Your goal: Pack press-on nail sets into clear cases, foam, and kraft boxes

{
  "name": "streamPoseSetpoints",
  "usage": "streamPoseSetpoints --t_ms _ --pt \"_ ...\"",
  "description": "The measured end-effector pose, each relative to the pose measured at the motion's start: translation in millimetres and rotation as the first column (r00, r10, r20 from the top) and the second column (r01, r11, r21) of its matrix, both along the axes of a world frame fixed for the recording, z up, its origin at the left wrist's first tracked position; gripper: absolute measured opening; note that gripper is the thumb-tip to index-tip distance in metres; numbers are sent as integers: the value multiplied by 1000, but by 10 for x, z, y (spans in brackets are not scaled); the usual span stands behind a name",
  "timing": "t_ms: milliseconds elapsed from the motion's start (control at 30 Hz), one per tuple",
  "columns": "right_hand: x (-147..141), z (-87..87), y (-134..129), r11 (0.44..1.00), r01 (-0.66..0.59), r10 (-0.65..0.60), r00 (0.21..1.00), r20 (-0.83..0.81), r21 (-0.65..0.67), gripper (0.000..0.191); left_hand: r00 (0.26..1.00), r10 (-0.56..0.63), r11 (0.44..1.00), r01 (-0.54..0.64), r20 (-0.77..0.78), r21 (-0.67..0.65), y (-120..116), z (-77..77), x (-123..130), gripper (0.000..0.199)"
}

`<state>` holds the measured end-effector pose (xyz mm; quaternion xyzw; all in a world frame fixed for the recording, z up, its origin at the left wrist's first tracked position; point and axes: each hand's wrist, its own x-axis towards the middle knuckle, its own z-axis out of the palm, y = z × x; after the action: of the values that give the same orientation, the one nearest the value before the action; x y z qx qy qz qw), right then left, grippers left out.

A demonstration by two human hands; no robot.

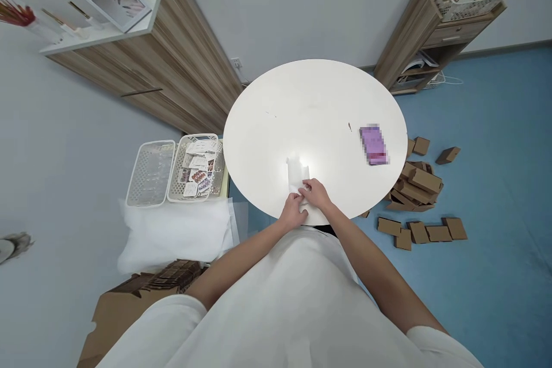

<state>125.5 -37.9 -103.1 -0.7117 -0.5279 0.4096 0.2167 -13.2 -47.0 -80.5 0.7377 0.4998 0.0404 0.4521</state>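
A thin, whitish, partly see-through wrapping sheet (295, 172) lies on the white oval table (276, 92) near its front edge, its side edge looking folded over. My left hand (293, 211) is closed at the near end of the sheet, thumb and fingertips together on it. Close beside it, my right hand (317, 193) presses bent fingers onto the sheet's right side, and the two hands' fingertips almost touch. Whether anything lies inside the sheet cannot be made out.
A blurred purple packet (374, 145) lies at the table's right. Small brown boxes (416, 187) are piled on the floor there. Left stand a basket of printed cards (196, 168), a basket of clear packets (150, 173), white sheets (176, 233) and a large carton (125, 316).
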Motion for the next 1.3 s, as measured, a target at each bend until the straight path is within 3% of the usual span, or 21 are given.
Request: streamPoseSetpoints --t_ms 100,233,300,433,533,633,700,833,967,1100,1300 --pt "-106 -29 5 999 8 -15 990 141 54 28 997 -51 997 47 50 62 -19 -8 -63 34" --pt "-160 -60 -10 992 -21 -3 981 193 122 28 1000 25 962 -24 1 272 130 -65 -199 35" --pt "-140 -49 -24 992 -16 -7 984 176 129 32 996 -74 937 90 -59 339 226 -107 -248 45" --pt "-64 35 -97 984 -106 72 973 221 146 43 950 -259 891 305 -175 336 341 -171 -269 55" --pt "-13 87 -189 922 -327 253 914 318 206 54 938 -280 882 335 -204 331 369 -172 -261 57" --pt "0 63 -248 854 -491 411 841 352 175 71 939 -290 885 337 -186 322 412 -138 -262 58" --pt "-14 22 -244 847 -517 448 821 355 127 75 939 -302 891 339 -164 303 459 -108 -267 60" --pt "-49 23 -175 875 -479 425 828 367 68 62 929 -343 891 368 -137 265 538 -69 -279 73" --pt "-18 182 -187 843 -535 491 806 330 55 54 938 -322 908 345 -128 238 474 -70 -307 50" --pt "35 308 -286 815 -578 556 799 229 40 41 952 -307 931 304 -18 202 312 -93 -353 34" --pt "34 270 -83 908 -417 416 890 187 -33 30 990 -120 987 111 68 119 326 -166 -340 21"
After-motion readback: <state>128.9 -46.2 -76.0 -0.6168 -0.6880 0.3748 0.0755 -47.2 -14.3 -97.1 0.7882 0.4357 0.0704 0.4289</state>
